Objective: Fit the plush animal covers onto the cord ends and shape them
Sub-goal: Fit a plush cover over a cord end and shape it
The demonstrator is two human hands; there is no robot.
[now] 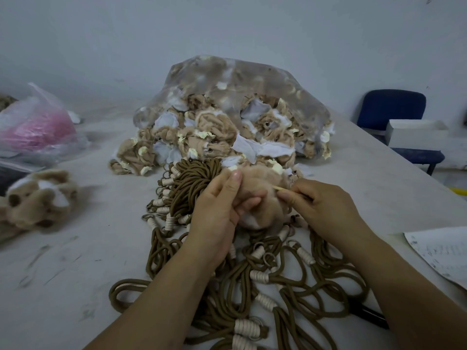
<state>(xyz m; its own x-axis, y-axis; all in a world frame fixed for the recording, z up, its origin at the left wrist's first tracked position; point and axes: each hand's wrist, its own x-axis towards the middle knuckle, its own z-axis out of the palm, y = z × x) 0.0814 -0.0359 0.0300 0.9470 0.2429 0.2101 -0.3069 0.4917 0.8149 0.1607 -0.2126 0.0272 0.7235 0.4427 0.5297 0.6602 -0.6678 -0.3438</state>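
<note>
Above the brown cords (252,281), left hand (222,208) grips the plush cover (257,195); right hand (321,205) pinches a stick (279,188) pointing left into it.

2 hands (222,210), 2 plastic bags (252,79), 1 chair (394,109), 1 box (417,133)

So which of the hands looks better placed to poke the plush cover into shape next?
Probably the right hand: it already pinches a thin stick whose tip meets the plush cover. The left hand is wrapped around the cover, steadying it above the brown cords.
</note>
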